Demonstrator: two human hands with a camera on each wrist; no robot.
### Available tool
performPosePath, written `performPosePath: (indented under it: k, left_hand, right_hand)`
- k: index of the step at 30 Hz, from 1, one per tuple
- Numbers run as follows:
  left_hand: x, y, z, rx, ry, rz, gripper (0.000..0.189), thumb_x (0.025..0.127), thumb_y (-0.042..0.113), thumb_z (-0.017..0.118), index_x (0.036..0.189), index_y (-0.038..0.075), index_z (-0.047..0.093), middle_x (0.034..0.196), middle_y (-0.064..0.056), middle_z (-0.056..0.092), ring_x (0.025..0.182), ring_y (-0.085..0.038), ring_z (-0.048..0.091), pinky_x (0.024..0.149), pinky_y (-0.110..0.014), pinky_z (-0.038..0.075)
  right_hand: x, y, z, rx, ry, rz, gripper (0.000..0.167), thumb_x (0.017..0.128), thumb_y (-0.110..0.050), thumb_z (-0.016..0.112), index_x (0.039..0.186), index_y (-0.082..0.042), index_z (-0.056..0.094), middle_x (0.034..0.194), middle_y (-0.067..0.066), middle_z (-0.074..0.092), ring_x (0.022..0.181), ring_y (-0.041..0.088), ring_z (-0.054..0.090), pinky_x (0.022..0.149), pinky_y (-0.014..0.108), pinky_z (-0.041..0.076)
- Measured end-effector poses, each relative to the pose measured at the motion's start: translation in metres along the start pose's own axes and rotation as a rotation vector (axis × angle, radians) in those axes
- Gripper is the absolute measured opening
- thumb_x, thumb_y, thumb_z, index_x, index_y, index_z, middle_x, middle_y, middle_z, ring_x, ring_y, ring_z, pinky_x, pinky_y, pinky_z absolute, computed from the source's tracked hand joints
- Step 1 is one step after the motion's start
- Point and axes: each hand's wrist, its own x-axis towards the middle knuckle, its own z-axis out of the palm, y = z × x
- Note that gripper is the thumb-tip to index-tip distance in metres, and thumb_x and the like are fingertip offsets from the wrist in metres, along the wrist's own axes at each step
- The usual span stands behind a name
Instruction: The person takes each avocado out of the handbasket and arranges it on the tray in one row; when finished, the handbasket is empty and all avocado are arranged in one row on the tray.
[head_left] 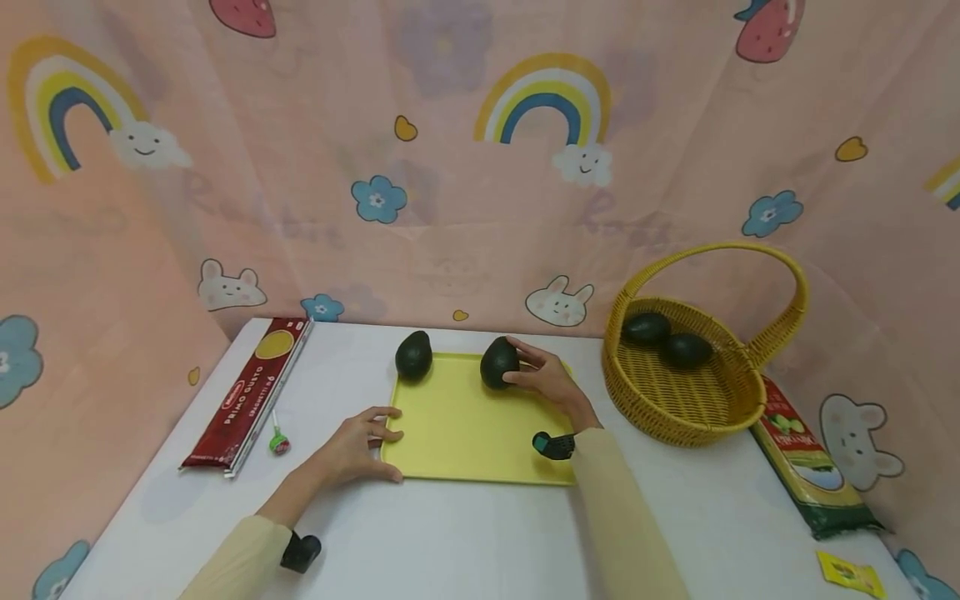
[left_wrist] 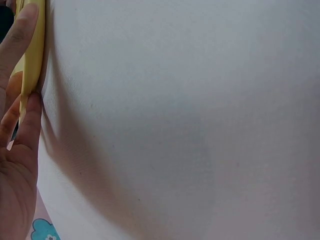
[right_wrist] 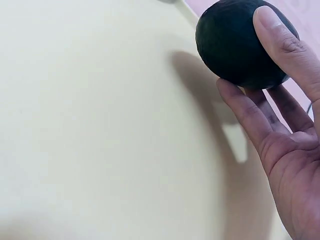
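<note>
My right hand (head_left: 546, 379) grips a dark green avocado (head_left: 498, 363) over the back part of a yellow tray (head_left: 465, 433). In the right wrist view the thumb lies along one side of the avocado (right_wrist: 240, 45), with the other fingers on the opposite side. A second avocado (head_left: 414, 357) rests at the tray's back left corner. At the tray's left side, my left hand (head_left: 356, 448) holds the edge, its thumb by the front corner and its fingers over the rim. The left wrist view catches the tray's rim (left_wrist: 34, 55) between these fingers.
Right of the tray stands a yellow wicker basket (head_left: 686, 425) with a tall handle and two avocados (head_left: 647, 328) inside. A green-and-red bag (head_left: 810, 467) and a small yellow packet (head_left: 851, 573) lie at the right. On the left are a red spaghetti pack (head_left: 243, 404) and a lollipop (head_left: 279, 442).
</note>
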Motion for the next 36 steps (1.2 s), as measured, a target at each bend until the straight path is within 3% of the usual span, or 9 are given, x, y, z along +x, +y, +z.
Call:
performPosePath:
  k: [13, 23, 30, 36]
  left_hand:
    - [0.003, -0.006, 0.000, 0.024, -0.003, 0.083, 0.066, 0.061, 0.033, 0.090, 0.111, -0.006, 0.069, 0.134, -0.011, 0.051, 0.125, -0.038, 0.048, 0.097, -0.036, 0.049]
    - [0.002, -0.005, 0.000, -0.008, -0.003, 0.043, 0.065, 0.060, 0.029, 0.090, 0.110, -0.006, 0.069, 0.135, -0.010, 0.050, 0.127, -0.038, 0.046, 0.096, -0.034, 0.049]
    - [0.001, -0.005, -0.001, 0.058, 0.000, 0.072, 0.067, 0.060, 0.033, 0.090, 0.111, -0.005, 0.069, 0.136, -0.010, 0.049, 0.124, -0.036, 0.049, 0.097, -0.037, 0.049]
    - [0.001, -0.005, -0.001, 0.052, 0.001, 0.048, 0.067, 0.060, 0.033, 0.090, 0.111, -0.004, 0.069, 0.136, -0.008, 0.049, 0.125, -0.035, 0.049, 0.098, -0.037, 0.049]
  right_hand:
    - [0.012, 0.009, 0.030, 0.079, 0.007, 0.006, 0.070, 0.085, 0.000, 0.070, 0.147, -0.013, 0.041, 0.147, 0.023, 0.037, 0.128, 0.037, 0.046, 0.090, 0.032, 0.055]
    - [0.018, 0.007, 0.041, 0.074, 0.009, 0.010, 0.070, 0.084, 0.002, 0.071, 0.145, -0.014, 0.043, 0.145, 0.021, 0.040, 0.123, 0.033, 0.051, 0.089, 0.033, 0.055]
    - [0.017, 0.005, 0.042, 0.068, 0.001, 0.005, 0.066, 0.086, 0.004, 0.067, 0.145, -0.013, 0.043, 0.143, 0.019, 0.040, 0.114, 0.030, 0.057, 0.088, 0.035, 0.056]
    - [0.019, 0.002, 0.042, 0.029, 0.012, 0.006, 0.067, 0.085, 0.002, 0.070, 0.144, -0.013, 0.044, 0.143, 0.019, 0.042, 0.115, 0.031, 0.056, 0.088, 0.034, 0.056]
